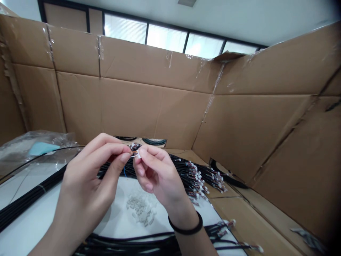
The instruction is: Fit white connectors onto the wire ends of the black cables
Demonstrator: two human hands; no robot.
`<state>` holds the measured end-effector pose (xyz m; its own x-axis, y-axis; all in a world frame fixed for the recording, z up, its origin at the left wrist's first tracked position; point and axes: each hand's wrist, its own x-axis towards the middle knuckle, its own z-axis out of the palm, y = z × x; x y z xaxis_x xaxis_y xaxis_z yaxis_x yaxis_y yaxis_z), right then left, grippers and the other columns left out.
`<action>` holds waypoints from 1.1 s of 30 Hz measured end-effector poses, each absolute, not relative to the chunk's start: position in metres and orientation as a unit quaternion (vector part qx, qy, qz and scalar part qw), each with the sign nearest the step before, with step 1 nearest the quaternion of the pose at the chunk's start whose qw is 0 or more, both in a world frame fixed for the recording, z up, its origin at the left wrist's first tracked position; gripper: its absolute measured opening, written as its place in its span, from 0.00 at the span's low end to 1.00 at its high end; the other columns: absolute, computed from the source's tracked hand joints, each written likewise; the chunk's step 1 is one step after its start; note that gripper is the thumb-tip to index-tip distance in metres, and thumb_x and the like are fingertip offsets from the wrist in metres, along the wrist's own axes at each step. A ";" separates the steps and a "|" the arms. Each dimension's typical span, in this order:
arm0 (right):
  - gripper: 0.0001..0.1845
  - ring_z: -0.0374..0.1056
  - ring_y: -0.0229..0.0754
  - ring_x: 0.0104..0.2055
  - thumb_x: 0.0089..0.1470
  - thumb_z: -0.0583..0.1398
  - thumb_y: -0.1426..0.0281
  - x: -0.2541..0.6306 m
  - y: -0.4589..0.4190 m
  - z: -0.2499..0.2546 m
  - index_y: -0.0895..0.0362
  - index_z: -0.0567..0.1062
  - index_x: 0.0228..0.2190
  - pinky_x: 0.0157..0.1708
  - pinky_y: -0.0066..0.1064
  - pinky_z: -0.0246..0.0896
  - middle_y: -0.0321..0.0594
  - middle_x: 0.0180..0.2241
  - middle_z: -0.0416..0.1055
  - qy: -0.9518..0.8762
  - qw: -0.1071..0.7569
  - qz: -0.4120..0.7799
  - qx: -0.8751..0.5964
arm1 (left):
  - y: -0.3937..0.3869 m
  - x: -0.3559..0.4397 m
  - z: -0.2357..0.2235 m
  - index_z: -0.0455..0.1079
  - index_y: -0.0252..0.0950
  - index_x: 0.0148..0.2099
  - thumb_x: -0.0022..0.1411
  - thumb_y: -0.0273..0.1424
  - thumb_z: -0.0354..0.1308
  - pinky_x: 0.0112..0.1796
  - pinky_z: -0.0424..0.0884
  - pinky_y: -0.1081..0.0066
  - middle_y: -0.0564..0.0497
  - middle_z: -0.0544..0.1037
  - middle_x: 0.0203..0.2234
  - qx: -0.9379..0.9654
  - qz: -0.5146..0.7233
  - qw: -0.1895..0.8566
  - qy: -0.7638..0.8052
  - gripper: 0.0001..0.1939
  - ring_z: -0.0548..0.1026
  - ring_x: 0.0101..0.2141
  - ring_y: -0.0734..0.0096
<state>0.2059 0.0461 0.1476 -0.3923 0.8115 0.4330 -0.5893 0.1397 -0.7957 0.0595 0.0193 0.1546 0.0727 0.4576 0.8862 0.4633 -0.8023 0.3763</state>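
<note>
My left hand (90, 177) pinches thin coloured wires (134, 153) between thumb and forefinger, orange and white ones among them. Close beside it, my right hand (162, 174) has thumb and forefinger closed on a small white connector (139, 155) where the wires end. Whether every wire sits inside the connector is too small to make out. A pile of small whitish connector housings (142, 209) lies on the white work surface (119, 217) below the hands. Behind them stretches a thick bundle of black cables (183, 170), with white connectors (197, 177) on its right-hand ends.
More black cables (128, 245) lie along the near edge, their tips pointing right. On the left are a clear plastic bag (16, 151), a light blue piece (44, 148) and a tied cable bundle (29, 195). Tall cardboard walls (149, 106) enclose the back and sides.
</note>
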 end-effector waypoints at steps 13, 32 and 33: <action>0.14 0.51 0.25 0.14 0.60 0.61 0.65 0.204 0.047 0.143 0.59 0.70 0.25 0.12 0.18 0.44 0.28 0.19 0.62 -0.597 0.548 0.571 -0.132 | 0.016 0.048 0.159 0.69 0.41 0.35 0.67 0.20 0.53 0.33 0.64 0.83 0.59 0.71 0.33 -0.800 -0.509 0.048 -0.316 0.11 0.70 0.31 0.83; 0.19 0.51 0.28 0.16 0.61 0.60 0.57 0.206 0.047 0.143 0.57 0.67 0.26 0.14 0.22 0.47 0.28 0.18 0.59 -0.704 0.518 0.447 -0.190 | 0.012 0.041 0.160 0.72 0.42 0.32 0.66 0.27 0.55 0.30 0.64 0.78 0.59 0.71 0.30 -0.781 -0.473 -0.026 -0.407 0.10 0.70 0.31 0.79; 0.19 0.52 0.28 0.16 0.61 0.60 0.57 0.206 0.047 0.143 0.57 0.67 0.26 0.14 0.22 0.47 0.28 0.19 0.59 -0.710 0.522 0.432 -0.191 | 0.012 0.042 0.161 0.72 0.41 0.31 0.66 0.28 0.54 0.30 0.64 0.77 0.58 0.71 0.30 -0.783 -0.468 -0.029 -0.409 0.11 0.70 0.31 0.78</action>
<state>0.2061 0.0468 0.1432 -0.3816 0.7231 0.5757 -0.1796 0.5530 -0.8136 0.0421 0.0116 0.1607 0.2277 0.6679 0.7086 0.6130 -0.6637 0.4286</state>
